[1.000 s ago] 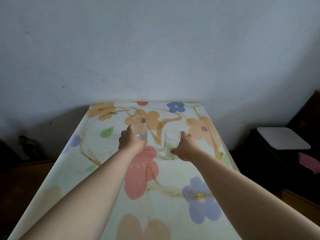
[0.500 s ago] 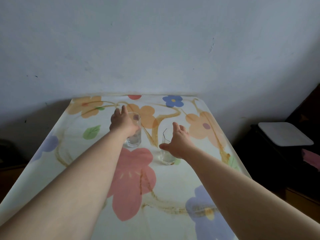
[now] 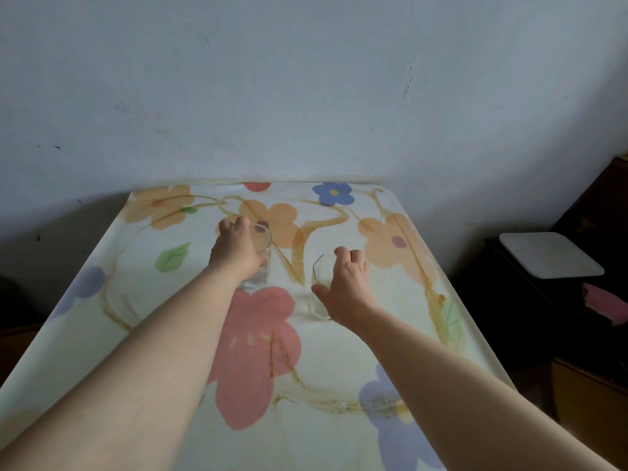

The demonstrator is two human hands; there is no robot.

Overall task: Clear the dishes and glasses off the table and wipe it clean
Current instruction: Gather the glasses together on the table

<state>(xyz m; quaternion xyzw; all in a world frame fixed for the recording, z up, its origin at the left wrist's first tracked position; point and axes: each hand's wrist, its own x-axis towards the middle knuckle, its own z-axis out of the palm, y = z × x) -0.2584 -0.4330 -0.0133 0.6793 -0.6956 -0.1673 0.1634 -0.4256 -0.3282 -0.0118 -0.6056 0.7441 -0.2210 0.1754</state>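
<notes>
Two clear, faceted glasses stand side by side on the flowered tablecloth of the table point(image 3: 153, 334), toward its far half. My left hand point(image 3: 238, 249) lies over the left glass point(image 3: 260, 273), its fingers curled over the far rim and hiding most of it. My right hand point(image 3: 343, 287) holds the right glass point(image 3: 319, 270), with the thumb low on the near side and the fingers curled at the rim's right edge. Both glasses rest on the cloth and look nearly empty.
The table's far edge meets a pale blue wall. To the right stands dark furniture with a white square board point(image 3: 547, 254) on top and a pink cloth point(image 3: 605, 300) beside it. Yellow-brown streaks point(image 3: 299, 263) run across the tablecloth.
A second ago the left hand held its glass raised; that glass now stands on the cloth. Both hands spread open over the glasses, then curled round them again.
</notes>
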